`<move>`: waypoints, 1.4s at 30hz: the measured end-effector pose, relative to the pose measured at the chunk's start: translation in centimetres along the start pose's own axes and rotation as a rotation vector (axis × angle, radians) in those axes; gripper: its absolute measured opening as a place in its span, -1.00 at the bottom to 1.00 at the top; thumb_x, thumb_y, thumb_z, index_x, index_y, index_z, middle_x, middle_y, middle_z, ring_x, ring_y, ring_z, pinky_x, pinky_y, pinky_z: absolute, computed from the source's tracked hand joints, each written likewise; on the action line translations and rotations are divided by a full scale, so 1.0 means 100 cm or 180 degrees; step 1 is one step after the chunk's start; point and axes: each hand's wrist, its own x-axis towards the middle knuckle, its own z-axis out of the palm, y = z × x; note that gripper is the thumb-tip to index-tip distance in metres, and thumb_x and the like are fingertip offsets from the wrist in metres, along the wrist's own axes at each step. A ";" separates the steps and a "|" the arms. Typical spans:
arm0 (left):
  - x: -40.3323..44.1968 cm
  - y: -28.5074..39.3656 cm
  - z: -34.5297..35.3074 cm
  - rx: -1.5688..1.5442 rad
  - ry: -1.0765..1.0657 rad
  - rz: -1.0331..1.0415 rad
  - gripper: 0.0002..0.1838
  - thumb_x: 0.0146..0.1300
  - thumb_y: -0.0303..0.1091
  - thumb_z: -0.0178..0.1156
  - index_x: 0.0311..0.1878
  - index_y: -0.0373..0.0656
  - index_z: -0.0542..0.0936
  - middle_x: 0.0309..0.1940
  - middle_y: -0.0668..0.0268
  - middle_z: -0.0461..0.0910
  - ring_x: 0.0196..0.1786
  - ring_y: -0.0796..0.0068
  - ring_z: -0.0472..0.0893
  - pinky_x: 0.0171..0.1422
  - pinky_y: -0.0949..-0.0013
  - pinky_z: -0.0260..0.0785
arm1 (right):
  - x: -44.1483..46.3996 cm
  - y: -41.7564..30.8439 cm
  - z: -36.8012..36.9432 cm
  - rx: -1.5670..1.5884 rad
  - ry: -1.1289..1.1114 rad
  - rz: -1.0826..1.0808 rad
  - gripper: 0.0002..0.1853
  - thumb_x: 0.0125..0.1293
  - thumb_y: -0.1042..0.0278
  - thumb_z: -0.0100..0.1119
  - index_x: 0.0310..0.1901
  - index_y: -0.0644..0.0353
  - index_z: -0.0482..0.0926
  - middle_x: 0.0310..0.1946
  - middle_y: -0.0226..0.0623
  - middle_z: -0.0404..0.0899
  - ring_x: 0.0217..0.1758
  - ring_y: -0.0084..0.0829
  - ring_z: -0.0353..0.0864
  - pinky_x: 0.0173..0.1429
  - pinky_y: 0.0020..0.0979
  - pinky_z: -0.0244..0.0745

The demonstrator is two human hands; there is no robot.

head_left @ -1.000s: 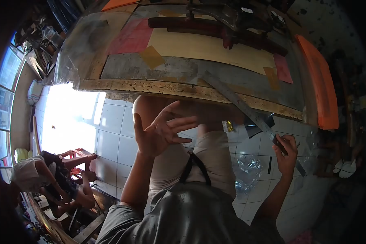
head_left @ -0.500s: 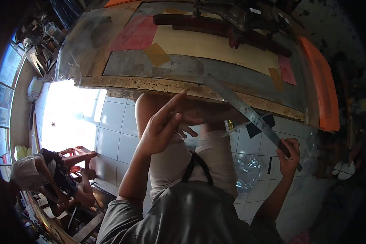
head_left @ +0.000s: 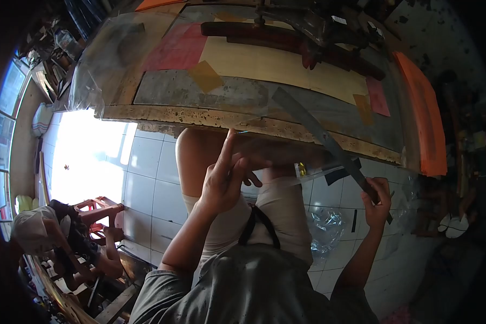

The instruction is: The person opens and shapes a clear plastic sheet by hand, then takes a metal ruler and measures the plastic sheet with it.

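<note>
My right hand [head_left: 376, 201] is closed around the lower end of a long flat metal strip [head_left: 324, 137], which looks like a blade or ruler. The strip slants up and left, its far end over the worn grey worktable [head_left: 167, 93]. My left hand [head_left: 224, 181] is at the table's front edge, index finger stretched out and fingers apart. A thin see-through plastic sheet [head_left: 289, 182] spans the space between the left hand and the strip; whether the left fingers touch it I cannot tell.
A dark metal device [head_left: 302, 40] stands over pale yellow paper [head_left: 259, 56] on the table. Orange sheets [head_left: 424, 119] hang at the right edge. Crumpled clear plastic [head_left: 325, 227] lies on the tiled floor. At lower left another person [head_left: 65, 237] sits near a red stool [head_left: 94, 213].
The metal strip has turned, so its face looks darker, and its far end is slightly lower. My left hand has shifted a little, its index finger now pointing more upright.
</note>
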 end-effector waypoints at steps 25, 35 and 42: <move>-0.011 -0.015 -0.004 -0.0864 0.0613 -0.0958 -0.26 0.58 -0.48 -0.06 0.69 -0.08 -0.17 -0.58 0.40 0.51 -0.71 0.76 0.30 -0.63 0.61 0.17 | 0.014 -0.039 0.084 0.1503 0.0428 0.1205 -0.62 0.49 0.26 0.22 0.18 0.36 0.60 -0.09 -0.30 0.73 -0.39 -0.67 0.54 -0.16 -0.50 0.51; 0.016 0.025 -0.013 0.0474 0.0329 0.0608 -0.27 0.52 -0.54 -0.03 0.64 -0.36 -0.09 -0.44 0.30 0.63 -0.50 0.64 0.53 -0.35 0.55 0.40 | 0.030 -0.070 0.031 0.1956 0.0815 0.0460 -0.31 0.35 0.45 0.30 0.48 0.39 0.31 -0.44 -0.53 0.44 -0.46 -0.72 0.40 -0.28 -0.62 0.38; 0.047 0.043 -0.003 0.0355 0.0264 0.0675 -0.28 0.53 -0.52 -0.05 0.66 -0.25 -0.09 -0.33 0.23 0.75 -0.61 0.76 0.40 -0.43 0.65 0.26 | 0.064 -0.088 0.017 0.1732 0.1044 0.0515 -0.34 0.39 0.46 0.27 0.49 0.34 0.31 -0.46 -0.61 0.39 -0.48 -0.77 0.32 -0.39 -0.68 0.21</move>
